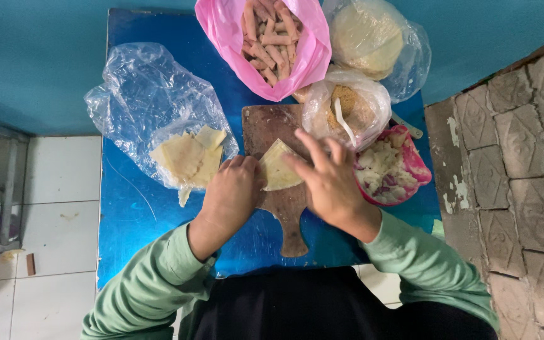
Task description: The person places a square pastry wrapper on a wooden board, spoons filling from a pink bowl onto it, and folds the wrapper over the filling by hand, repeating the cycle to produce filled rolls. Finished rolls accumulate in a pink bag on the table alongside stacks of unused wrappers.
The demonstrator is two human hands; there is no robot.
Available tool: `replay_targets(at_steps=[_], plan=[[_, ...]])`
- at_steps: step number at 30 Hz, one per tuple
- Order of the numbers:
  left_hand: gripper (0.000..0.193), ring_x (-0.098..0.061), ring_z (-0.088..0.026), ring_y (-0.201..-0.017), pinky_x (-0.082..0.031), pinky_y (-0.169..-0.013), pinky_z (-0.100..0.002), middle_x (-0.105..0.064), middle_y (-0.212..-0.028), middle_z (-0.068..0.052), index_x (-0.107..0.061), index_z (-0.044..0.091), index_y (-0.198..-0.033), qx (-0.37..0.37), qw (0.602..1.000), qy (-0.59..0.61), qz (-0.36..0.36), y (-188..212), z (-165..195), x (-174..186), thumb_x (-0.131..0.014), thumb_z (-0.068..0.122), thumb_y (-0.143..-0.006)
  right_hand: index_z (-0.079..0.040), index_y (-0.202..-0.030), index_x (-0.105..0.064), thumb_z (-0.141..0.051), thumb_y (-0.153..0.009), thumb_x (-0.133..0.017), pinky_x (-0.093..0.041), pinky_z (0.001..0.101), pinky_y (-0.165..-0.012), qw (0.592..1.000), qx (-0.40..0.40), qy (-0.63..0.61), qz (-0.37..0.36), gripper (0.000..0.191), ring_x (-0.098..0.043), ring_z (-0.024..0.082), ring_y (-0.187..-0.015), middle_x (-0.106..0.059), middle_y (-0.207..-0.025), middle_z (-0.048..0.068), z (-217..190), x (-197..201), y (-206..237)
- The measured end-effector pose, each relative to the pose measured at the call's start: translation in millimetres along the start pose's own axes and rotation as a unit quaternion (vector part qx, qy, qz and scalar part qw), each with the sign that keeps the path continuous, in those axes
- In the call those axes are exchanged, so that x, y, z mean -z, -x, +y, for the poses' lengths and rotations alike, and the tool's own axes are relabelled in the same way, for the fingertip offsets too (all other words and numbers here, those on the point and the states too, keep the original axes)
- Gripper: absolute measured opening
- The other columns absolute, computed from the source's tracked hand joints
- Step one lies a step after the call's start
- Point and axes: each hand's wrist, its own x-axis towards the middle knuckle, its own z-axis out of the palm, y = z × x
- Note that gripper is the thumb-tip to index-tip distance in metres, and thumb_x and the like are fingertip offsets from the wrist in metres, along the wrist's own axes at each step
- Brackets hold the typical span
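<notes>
Pale yellow, a thin dough sheet (278, 167) lies folded on the wooden cutting board (284, 214) at the middle of the blue tabletop (127, 214). In the head view the left hand (233, 192) is curled, its fingertips pressing the sheet's left edge, while the right hand (330, 182) rests its spread fingers over the sheet's right side. Toward the left edge a clear plastic bag (146, 94) holds more cut sheets (187, 157). Along the far edge sit a pink bag of rolled sticks (269, 38) and a clear bag of round wrappers (369, 34). Near the right edge stands a pink bowl of chopped filling (388, 170).
</notes>
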Motion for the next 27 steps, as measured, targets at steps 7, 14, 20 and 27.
replay_targets(at_steps=[7,14,20,27], plan=[[0.021,-0.064,-0.038,-0.095,-0.052,-0.083,-0.047,-0.065,-0.093,-0.016,-0.06,0.003,-0.094,0.009,1.0,-0.005,0.003,-0.7,-0.6,-2.1,-0.073,0.012,-0.081,-0.025,-0.133,-0.071,0.008,-0.073,-0.055,-0.03,0.0504,-0.114,0.988,0.027,-0.137,-0.061,0.07,-0.039,0.043,-0.129,-0.03,-0.166,0.019,3.4,0.1,20.9],[0.023,-0.064,-0.038,-0.094,-0.052,-0.082,-0.047,-0.065,-0.095,-0.017,-0.06,0.002,-0.095,0.019,1.0,0.006,-0.014,-0.9,-1.0,0.4,-0.074,0.012,-0.08,-0.033,-0.137,-0.067,0.007,-0.072,-0.058,-0.034,0.0515,-0.106,0.999,0.014,-0.039,-0.03,0.077,-0.039,0.043,-0.128,-0.029,-0.166,0.017,1.3,-12.5,21.6],[0.022,-0.065,-0.038,-0.094,-0.053,-0.082,-0.048,-0.066,-0.094,-0.016,-0.061,0.003,-0.095,0.003,1.0,-0.002,0.001,-1.4,-0.6,1.0,-0.075,0.012,-0.08,-0.032,-0.14,-0.066,0.004,-0.073,-0.059,-0.034,0.0513,-0.103,0.999,-0.018,0.022,-0.037,0.076,-0.041,0.042,-0.124,-0.031,-0.165,0.017,0.1,-15.0,24.1],[0.019,-0.065,-0.039,-0.092,-0.053,-0.08,-0.048,-0.066,-0.095,-0.016,-0.062,0.004,-0.094,0.014,1.0,0.006,-0.005,-1.1,0.6,2.2,-0.073,0.011,-0.081,-0.022,-0.118,-0.076,0.001,-0.073,-0.062,-0.035,0.0478,-0.104,0.997,0.007,-0.063,-0.045,0.053,-0.044,0.041,-0.118,-0.04,-0.159,0.019,9.0,18.3,30.6]])
